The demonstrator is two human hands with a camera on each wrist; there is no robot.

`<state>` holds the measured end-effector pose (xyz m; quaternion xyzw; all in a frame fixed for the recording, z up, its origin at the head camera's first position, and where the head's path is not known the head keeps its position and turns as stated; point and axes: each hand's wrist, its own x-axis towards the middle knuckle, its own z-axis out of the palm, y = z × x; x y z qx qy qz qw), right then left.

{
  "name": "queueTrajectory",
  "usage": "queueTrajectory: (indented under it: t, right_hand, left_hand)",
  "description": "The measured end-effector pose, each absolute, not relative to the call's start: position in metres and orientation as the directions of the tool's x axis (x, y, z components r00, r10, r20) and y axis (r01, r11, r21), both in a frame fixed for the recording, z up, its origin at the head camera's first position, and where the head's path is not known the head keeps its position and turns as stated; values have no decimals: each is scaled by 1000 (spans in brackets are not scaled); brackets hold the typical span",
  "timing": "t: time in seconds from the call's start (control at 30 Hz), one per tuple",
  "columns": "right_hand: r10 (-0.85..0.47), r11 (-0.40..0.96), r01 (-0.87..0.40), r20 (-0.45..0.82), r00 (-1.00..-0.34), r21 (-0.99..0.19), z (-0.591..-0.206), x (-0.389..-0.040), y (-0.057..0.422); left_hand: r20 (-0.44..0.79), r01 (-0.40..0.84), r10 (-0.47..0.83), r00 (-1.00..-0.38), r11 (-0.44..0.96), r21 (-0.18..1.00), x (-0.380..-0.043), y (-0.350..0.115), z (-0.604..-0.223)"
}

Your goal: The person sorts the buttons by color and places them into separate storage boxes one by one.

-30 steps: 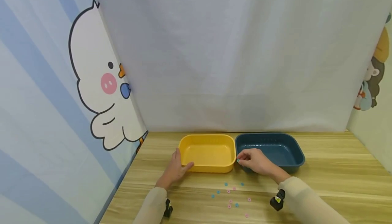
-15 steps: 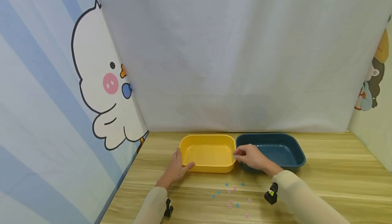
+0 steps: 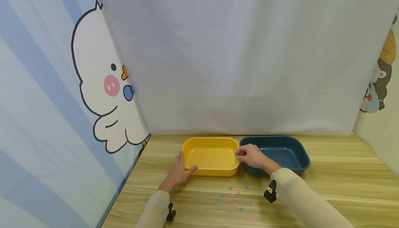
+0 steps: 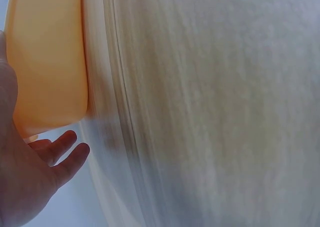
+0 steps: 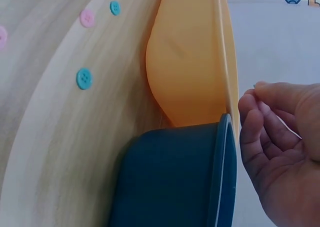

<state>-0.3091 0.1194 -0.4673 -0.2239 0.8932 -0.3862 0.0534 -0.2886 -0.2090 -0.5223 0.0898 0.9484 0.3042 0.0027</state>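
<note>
The left hand, fingers apart, touched the yellow tray, probably steadying it, while the right hand pinched 1 button above the tray's right side.

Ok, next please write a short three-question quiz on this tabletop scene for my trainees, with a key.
1. True or false: the left hand touches the dark blue tray.
2. Which colours are the loose buttons on the table? A: red and white. B: pink and blue. C: yellow and green.
3. Fill in: the ____ hand pinches what seems a small blue button.

Key: 1. False; it touches the yellow tray. 2. B. 3. Right hand.
</note>
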Motion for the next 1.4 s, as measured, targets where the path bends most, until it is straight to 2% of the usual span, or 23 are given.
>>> queueTrajectory:
  t: [0.4,0.8,1.4]
  right_hand:
    - [-417,634,-312,27,-909,-707,-466,-321,118]
    - [-419,651,-336,47,-907,-681,-469,-331,115]
    - [-365,669,-292,39,-930,-684,-471,-333,108]
  left_hand:
    - [46,165,171,-984,785,598,-289,-207,-522]
    - [40,157,164,-986,796,584,-290,-208,-525]
    - [40,167,178,-983,786,596,-288,-210,-523]
